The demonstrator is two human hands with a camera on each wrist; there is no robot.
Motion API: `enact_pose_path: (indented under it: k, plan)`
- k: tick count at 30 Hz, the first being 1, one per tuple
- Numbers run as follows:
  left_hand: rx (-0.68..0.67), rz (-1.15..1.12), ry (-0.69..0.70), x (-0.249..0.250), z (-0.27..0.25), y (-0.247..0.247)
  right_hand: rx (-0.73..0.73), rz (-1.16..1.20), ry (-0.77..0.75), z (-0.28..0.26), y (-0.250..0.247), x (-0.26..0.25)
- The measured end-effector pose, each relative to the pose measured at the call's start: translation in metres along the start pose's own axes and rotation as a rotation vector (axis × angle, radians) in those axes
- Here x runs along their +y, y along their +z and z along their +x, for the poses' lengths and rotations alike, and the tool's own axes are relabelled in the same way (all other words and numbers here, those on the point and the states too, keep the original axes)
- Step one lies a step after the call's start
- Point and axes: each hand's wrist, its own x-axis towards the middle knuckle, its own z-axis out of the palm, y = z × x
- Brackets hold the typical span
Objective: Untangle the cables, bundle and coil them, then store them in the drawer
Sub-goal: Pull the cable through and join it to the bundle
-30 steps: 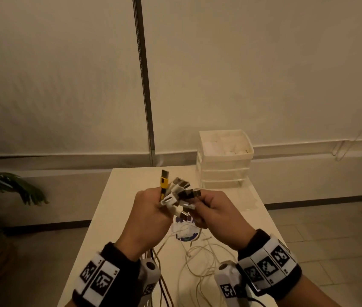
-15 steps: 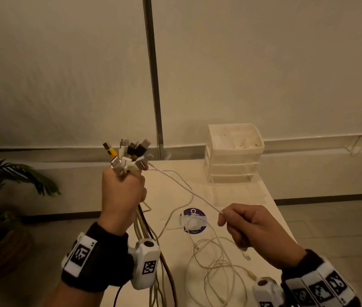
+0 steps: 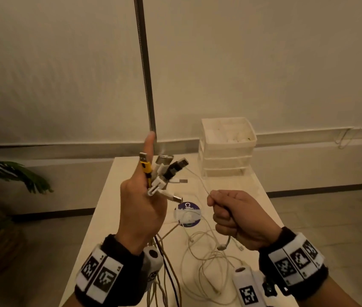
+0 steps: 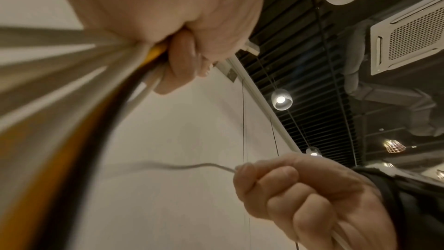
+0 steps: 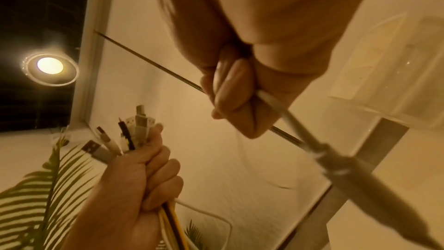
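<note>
Cable sorting above table (image 3: 118,196).
Left hand (image 3: 140,207) gripping plug bundle (image 3: 164,171) (forefinger raised); right hand (image 3: 239,220) fisted round thin white cable (image 3: 200,181).

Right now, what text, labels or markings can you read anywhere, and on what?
"Ci": on the round blue sticker on the table; the rest is covered by white tape.
Square black-and-white coded markers on the wristbands and wrist cameras: patterns, no letters.
Cable plugs: no readable print.

Dim, warm yellow light from ceiling lamps (image 5: 50,67); nearest cables (image 4: 60,121) smear into blur; wrist views bend at edges.
</note>
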Motion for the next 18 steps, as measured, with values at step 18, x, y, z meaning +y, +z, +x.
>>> enact_pose_path:
  k: [18]
  plan:
    - [-0.351,-0.23,-0.37,0.0,-0.007,-0.004,-0.103,-0.455,-0.189,-0.057,-0.011,0.025]
